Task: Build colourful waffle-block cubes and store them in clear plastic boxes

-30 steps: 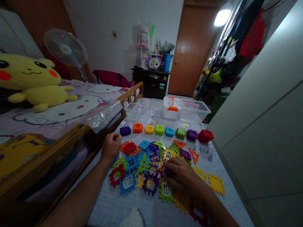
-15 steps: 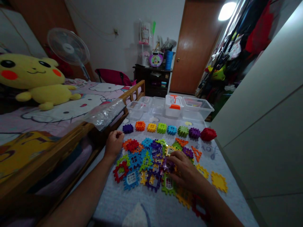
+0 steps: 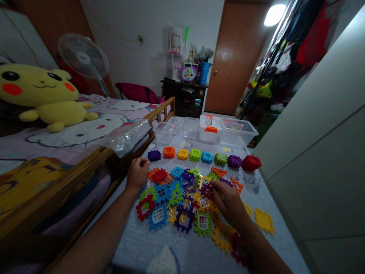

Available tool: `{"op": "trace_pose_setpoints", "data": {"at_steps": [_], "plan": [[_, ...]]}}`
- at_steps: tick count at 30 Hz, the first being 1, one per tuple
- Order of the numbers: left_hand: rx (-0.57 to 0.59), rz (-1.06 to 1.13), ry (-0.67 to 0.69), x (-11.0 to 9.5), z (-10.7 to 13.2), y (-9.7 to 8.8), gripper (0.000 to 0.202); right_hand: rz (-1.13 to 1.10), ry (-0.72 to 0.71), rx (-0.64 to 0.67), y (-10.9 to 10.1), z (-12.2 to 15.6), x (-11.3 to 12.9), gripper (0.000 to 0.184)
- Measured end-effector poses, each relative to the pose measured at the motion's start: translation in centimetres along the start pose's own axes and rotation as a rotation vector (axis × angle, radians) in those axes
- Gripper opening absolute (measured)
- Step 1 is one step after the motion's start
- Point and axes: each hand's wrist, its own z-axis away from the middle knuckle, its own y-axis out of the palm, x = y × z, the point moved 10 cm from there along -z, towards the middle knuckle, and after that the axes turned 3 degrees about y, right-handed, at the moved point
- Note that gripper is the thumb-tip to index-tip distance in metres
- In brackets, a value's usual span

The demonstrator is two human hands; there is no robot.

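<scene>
My left hand [image 3: 138, 173] rests with curled fingers at the table's left side, close to a dark blue block [image 3: 154, 155]; nothing shows in it. Toward the right of a loose pile of interlocking plastic tiles is my right hand [image 3: 229, 199]. Its thumb and fingers pinch a purple tile [image 3: 206, 191], partly covered by the fingers. Around that hand lie a yellow window tile [image 3: 204, 181], an orange window tile [image 3: 203, 203] and a green window tile [image 3: 202, 223]. Blue tiles [image 3: 157, 216], a red tile [image 3: 145, 208] and a green tree-shaped tile [image 3: 176, 195] lie on the left.
Behind the pile runs a row of several coloured blocks, from dark blue to a red one [image 3: 251, 163]. Clear plastic bins [image 3: 238, 131] and a lidded box [image 3: 210, 129] stand at the far end. A wooden bed rail [image 3: 94, 163] borders the left; a yellow tile [image 3: 264, 220] lies right.
My right hand has shifted slightly right and pulled the purple tile up from the pile, uncovering the orange window tile. My left hand stays where it was.
</scene>
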Motion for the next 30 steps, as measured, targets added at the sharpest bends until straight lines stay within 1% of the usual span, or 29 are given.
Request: {"op": "trace_pose_setpoints", "data": {"at_steps": [2, 4, 5, 8, 9, 12, 13, 16, 18, 20, 21, 24, 26, 28, 30], "plan": [[0.003, -0.001, -0.004, 0.0, 0.0, 0.0, 0.021, -0.032, 0.088, -0.056, -0.5, -0.2, -1.5, 0.025], [0.002, -0.002, -0.003, -0.1, 0.1, 0.0, 0.021, -0.002, 0.146, -0.058, -0.5, -0.3, -2.6, 0.024], [0.001, -0.001, -0.001, -0.1, 0.1, -0.1, 0.021, 0.041, 0.153, -0.051, -0.4, -0.4, -2.8, 0.024], [0.002, -0.001, -0.001, -0.1, 0.1, -0.1, 0.021, 0.195, 0.112, -0.025, -0.2, -0.4, -2.6, 0.022], [0.004, -0.001, -0.003, -0.1, 0.1, 0.0, 0.021, 0.234, 0.095, -0.011, -0.2, -0.4, -2.5, 0.026], [0.012, -0.001, -0.005, 0.0, 0.1, 0.1, 0.020, 0.306, 0.061, 0.052, 0.2, -0.1, -2.0, 0.047], [0.013, -0.001, -0.005, 0.0, 0.1, 0.1, 0.020, 0.325, 0.062, 0.070, 0.4, -0.1, -1.9, 0.050], [0.016, -0.005, 0.002, -0.1, 0.0, 0.1, 0.019, 0.348, 0.077, 0.105, 0.9, -0.1, -1.5, 0.046], [0.016, -0.009, 0.003, -0.1, 0.0, 0.1, 0.018, 0.325, 0.079, 0.101, 0.7, -0.2, -1.4, 0.042], [0.018, -0.011, -0.003, -0.1, 0.0, 0.0, 0.019, 0.275, 0.088, 0.054, -0.4, -0.5, -1.8, 0.042], [0.017, -0.010, -0.005, 0.0, 0.0, 0.0, 0.020, 0.243, 0.102, 0.010, -1.4, -0.7, -2.3, 0.043], [0.021, -0.009, -0.001, 0.1, 0.0, 0.1, 0.021, 0.128, 0.194, -0.143, -5.3, -0.8, -5.4, 0.045], [0.028, -0.011, 0.003, 0.1, 0.0, 0.3, 0.022, 0.064, 0.273, -0.192, -7.2, -0.7, -7.9, 0.045], [0.033, -0.012, 0.004, 0.2, -0.1, 0.4, 0.022, 0.026, 0.327, -0.161, -7.7, -0.7, -9.8, 0.044], [0.030, -0.012, 0.001, 0.3, -0.1, 0.4, 0.022, 0.011, 0.330, -0.075, -6.9, -0.7, -10.7, 0.043]]}}
